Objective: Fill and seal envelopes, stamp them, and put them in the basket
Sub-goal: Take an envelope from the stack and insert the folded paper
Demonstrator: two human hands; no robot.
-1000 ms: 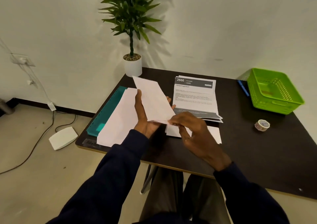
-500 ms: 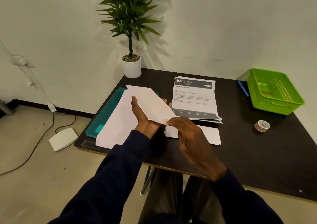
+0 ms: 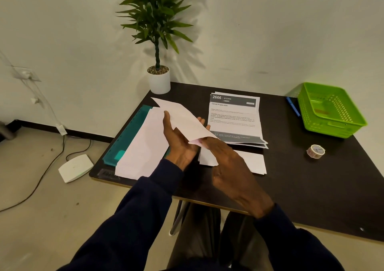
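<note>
Between thumb and fingers of the left grip (image 3: 179, 139), the envelope (image 3: 182, 116) has tipped flatter. At its near end the right grip (image 3: 228, 166) has stretched out; pinching or not, can't tell. Likely opening it for filling.

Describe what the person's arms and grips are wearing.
Dark navy long sleeves, left sleeve and right sleeve, cover both arms to the wrists. The left grip and right grip are bare hands: no gloves, rings or watch visible.

Matt paper envelope (image 3: 182, 119), glossy plastic basket (image 3: 332, 128)
</note>
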